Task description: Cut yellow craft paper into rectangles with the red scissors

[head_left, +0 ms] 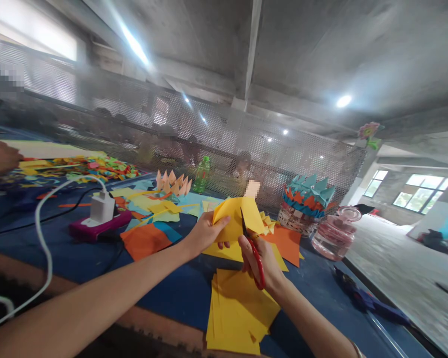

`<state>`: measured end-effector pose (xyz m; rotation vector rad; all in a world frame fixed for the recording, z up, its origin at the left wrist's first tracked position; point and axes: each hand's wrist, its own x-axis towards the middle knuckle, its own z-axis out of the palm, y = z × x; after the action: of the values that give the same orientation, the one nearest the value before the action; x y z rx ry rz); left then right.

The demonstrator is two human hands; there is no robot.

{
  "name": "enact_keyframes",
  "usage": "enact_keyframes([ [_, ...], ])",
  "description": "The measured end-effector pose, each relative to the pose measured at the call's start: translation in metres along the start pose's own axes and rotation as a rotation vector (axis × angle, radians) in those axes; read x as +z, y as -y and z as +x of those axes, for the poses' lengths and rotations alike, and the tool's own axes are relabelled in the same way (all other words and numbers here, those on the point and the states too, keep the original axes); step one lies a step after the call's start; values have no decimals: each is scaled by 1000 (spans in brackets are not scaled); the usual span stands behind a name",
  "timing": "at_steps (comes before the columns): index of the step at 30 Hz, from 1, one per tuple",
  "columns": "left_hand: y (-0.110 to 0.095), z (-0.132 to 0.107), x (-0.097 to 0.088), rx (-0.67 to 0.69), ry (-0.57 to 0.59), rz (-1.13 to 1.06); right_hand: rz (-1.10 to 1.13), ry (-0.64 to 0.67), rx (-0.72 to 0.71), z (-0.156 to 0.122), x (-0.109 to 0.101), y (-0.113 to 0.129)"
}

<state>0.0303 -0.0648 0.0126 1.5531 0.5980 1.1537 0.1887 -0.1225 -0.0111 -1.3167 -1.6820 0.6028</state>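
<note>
My left hand (203, 232) is closed on the yellow sheet (233, 216). The thumb lies on the near face and the other fingers are curled behind its left edge. The sheet is lifted off the desk (171, 293) and stands roughly upright over the middle of the desk, above and beyond the yellow stack (239, 308) at the near edge.

My right hand (263, 261) is wrapped through the red handles of the scissors (256, 253), with the blades pointing up and away from me. The blades enter the sheet from its lower edge, right of centre. They look nearly closed, but the opening is too narrow to judge exactly.

Procedure for the cut, as I judge it:
1. Hold the sheet taut with the left hand, close to the cut line but clear of the blades.
2. Cut with the inner part of the blades, not the tips.
3. Feed the sheet toward the scissors and do not twist the wrist.

The left thumb is just beside the blades, with a narrow strip of paper between them. An orange sheet (144, 241) lies toward the left side of the desk.
</note>
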Motion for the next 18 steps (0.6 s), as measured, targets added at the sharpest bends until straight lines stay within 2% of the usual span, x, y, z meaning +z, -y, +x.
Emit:
enact_keyframes([
  [8,0,-2,2,-18,40,-62,-17,6,3,1,-1,3],
  [15,-1,-2,3,-23,49,-80,-11,-79,84,1,2,7],
  [18,-1,-2,3,-27,49,-85,7,-63,104,2,4,3],
])
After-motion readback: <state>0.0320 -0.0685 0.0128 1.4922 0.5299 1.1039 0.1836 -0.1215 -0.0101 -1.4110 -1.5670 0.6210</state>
